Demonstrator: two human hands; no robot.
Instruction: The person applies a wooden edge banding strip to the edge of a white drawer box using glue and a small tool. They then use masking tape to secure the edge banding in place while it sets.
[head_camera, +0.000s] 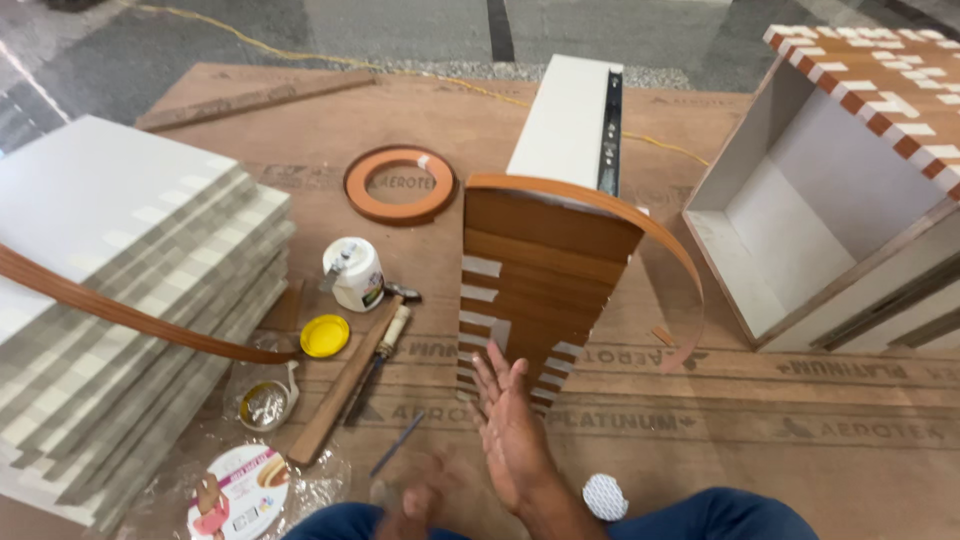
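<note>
The right hand (512, 430), fingers spread flat, is pressing the upright drawer front (535, 285) just ahead, while the blurred left hand (415, 505), grip unclear, is hanging back lower-left.

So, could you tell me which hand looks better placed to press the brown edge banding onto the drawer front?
Probably the right hand: it is open, fingertips at the drawer front under the edge banding. The left hand is blurred, low and farther away.

- drawer box (545, 260) stands mid plywood sheet (760, 420), edge-band strip (610, 205) over its top
- glue bottle (355, 273), lid (325, 335), tape roll (400, 185) to its left
- panel stack (120, 300) at left edge
- open cabinet box (830, 220) at right edge
</note>
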